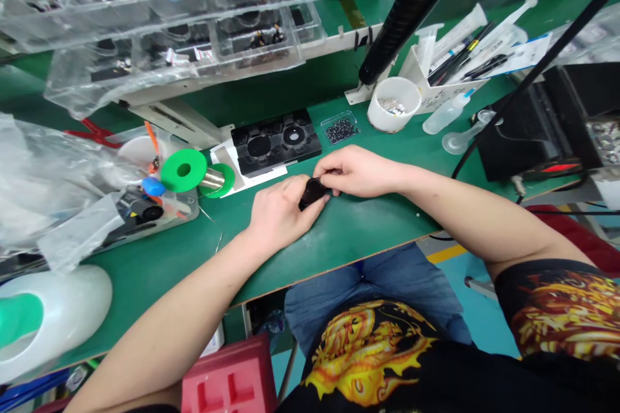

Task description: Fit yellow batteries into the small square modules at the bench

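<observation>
My left hand point(281, 210) is wrapped round a small black rounded part point(312, 191) just above the green bench, thumb along its near side. The fingertips of my right hand point(353, 171) are pinched together at the far right edge of that part. Whatever lies between those fingertips is hidden. Behind my hands lies a black tray point(275, 153) with round recesses, one holding a round piece with a light centre. To its right is a small clear box point(357, 121) of tiny dark pieces, perhaps screws.
Left of my hands stands a green solder spool point(183, 170) beside bagged parts point(62, 187). A white cup point(393, 110), a squeeze bottle point(445, 115) and a pen holder point(411, 68) are at back right. Clear drawers point(194, 45) overhang the back. A black arm point(407, 13) slants down.
</observation>
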{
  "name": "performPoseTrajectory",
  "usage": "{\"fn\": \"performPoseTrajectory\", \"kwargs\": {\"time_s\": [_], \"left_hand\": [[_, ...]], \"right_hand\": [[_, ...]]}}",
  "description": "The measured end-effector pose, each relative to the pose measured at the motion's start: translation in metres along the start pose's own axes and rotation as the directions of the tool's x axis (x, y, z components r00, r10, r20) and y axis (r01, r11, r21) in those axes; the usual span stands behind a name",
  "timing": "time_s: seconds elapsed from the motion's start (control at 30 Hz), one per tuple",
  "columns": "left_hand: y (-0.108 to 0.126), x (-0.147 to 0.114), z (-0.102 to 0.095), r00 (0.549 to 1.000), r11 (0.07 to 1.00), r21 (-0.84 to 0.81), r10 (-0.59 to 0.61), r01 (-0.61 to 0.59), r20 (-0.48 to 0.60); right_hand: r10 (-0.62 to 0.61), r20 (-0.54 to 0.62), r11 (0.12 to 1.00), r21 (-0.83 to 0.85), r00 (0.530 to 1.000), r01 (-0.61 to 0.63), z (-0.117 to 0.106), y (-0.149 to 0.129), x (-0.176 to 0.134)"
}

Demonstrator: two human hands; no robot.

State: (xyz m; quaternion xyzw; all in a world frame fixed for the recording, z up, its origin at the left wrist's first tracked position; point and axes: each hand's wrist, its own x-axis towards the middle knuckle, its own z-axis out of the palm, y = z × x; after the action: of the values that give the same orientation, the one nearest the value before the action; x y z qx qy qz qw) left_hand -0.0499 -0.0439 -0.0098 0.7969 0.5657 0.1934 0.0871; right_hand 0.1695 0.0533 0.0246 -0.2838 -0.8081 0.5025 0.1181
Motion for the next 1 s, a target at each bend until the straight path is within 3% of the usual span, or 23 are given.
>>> {"fn": "performPoseTrajectory", "kwargs": {"time_s": [0.13, 0.37, 0.63, 1.0], "left_hand": [[-0.001, 0.001, -0.006, 0.999, 0.995, -0.099, -0.030, 0.031, 0.010], [-0.004, 0.006, -0.011, 0.971, 0.929, -0.285, -0.236, 0.235, 0.032], [0.000, 0.009, -0.009, 0.984, 0.950, -0.267, -0.175, 0.162, -0.026], [0.001, 0.009, -0.007, 0.992, 0.963, -0.242, -0.126, 0.116, -0.026]], "right_hand": [[0.007, 0.017, 1.000, -0.005, 1.000, -0.007, -0.001, -0.005, 0.000], [0.025, 0.039, 0.988, 0.151, 0.999, -0.031, 0.001, 0.003, 0.000], [0.137, -0.008, 0.901, 0.417, 0.991, -0.121, 0.003, 0.001, 0.002], [0.086, -0.052, 0.935, 0.348, 0.995, -0.063, 0.006, 0.002, 0.002]]}}
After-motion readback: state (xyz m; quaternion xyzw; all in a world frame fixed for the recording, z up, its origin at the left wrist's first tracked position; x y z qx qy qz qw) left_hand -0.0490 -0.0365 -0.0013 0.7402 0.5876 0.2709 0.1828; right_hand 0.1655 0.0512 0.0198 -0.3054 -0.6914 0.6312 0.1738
